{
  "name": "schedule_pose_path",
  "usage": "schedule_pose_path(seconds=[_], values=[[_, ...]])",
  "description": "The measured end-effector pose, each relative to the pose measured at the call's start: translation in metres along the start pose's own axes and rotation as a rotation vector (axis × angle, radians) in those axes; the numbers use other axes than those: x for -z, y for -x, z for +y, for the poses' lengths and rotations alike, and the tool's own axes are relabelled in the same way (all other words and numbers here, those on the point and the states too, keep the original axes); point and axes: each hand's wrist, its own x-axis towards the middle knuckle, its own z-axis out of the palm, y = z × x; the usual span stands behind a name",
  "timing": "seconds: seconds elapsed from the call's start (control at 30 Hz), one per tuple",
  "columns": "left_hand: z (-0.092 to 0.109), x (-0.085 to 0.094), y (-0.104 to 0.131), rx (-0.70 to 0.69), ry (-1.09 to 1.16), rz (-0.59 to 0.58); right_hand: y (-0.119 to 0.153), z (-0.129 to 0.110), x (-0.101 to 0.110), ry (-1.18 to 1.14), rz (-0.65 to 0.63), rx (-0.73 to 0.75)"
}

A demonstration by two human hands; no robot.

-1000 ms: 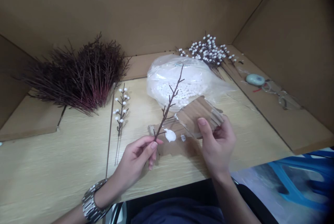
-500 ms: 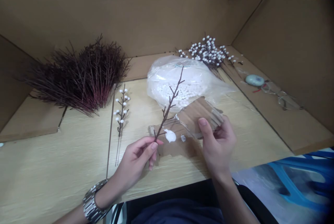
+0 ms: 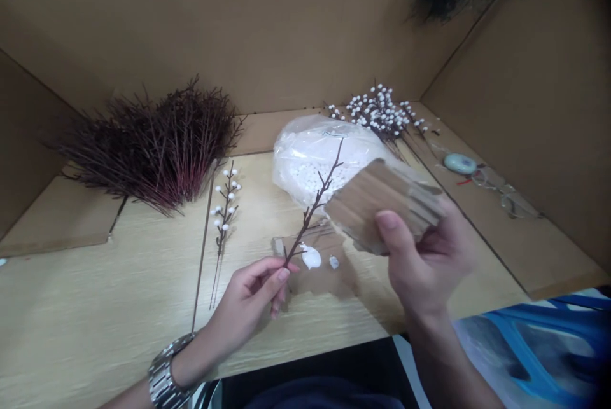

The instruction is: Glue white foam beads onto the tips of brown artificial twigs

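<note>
Our left hand [image 3: 258,291] pinches a brown twig [image 3: 311,210] near its base, tip toward one o'clock. Our right hand [image 3: 424,266] grips a cardboard piece [image 3: 363,202], two o'clock of the left. White paste [image 3: 312,257] on a cardboard sheet [image 3: 331,282], also at two. We note a white-berried sprig [image 3: 224,210] at eleven, plastic bag [image 3: 305,142] behind the twig.

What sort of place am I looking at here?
Probably a handcraft workspace. The signs are a big pile of bare dark-brown twigs, a translucent plastic bag of small white balls, and a cluster of brown stems tipped with white balls.
</note>
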Motion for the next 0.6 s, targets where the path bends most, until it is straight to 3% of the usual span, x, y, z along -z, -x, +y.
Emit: schedule_pose_path(seconds=[0.13,0.37,0.6], values=[[0.001,0.000,0.000,0.000,-0.014,-0.014,0.004,0.001,-0.010,0.015,-0.072,0.055],[0.003,-0.001,-0.001,-0.006,-0.009,-0.019,0.008,0.007,-0.012,0.049,-0.108,0.018],[0.003,-0.001,0.000,0.015,0.003,-0.032,0.007,0.004,-0.012,0.053,-0.044,0.039]])
